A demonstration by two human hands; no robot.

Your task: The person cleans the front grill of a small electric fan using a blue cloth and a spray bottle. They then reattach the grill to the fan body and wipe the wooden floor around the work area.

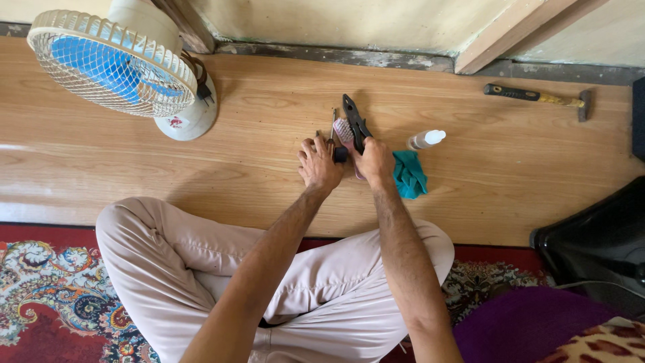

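I sit cross-legged on a wood-pattern floor. My right hand (pixel 374 161) is closed around the handles of black pliers (pixel 353 119), whose jaws point away from me. My left hand (pixel 319 163) rests beside it on the floor, fingers on a small screwdriver (pixel 334 138) with a dark handle. A pink brush (pixel 345 131) lies between the two hands, partly hidden under the pliers. A teal cloth (pixel 409 175) lies just right of my right hand.
A small white bottle (pixel 426 139) lies right of the pliers. A hammer (pixel 537 97) lies at the far right near the wall. A white table fan (pixel 127 67) with blue blades stands at the left. A black object (pixel 594 245) sits at the right; a patterned rug (pixel 47 289) lies beneath me.
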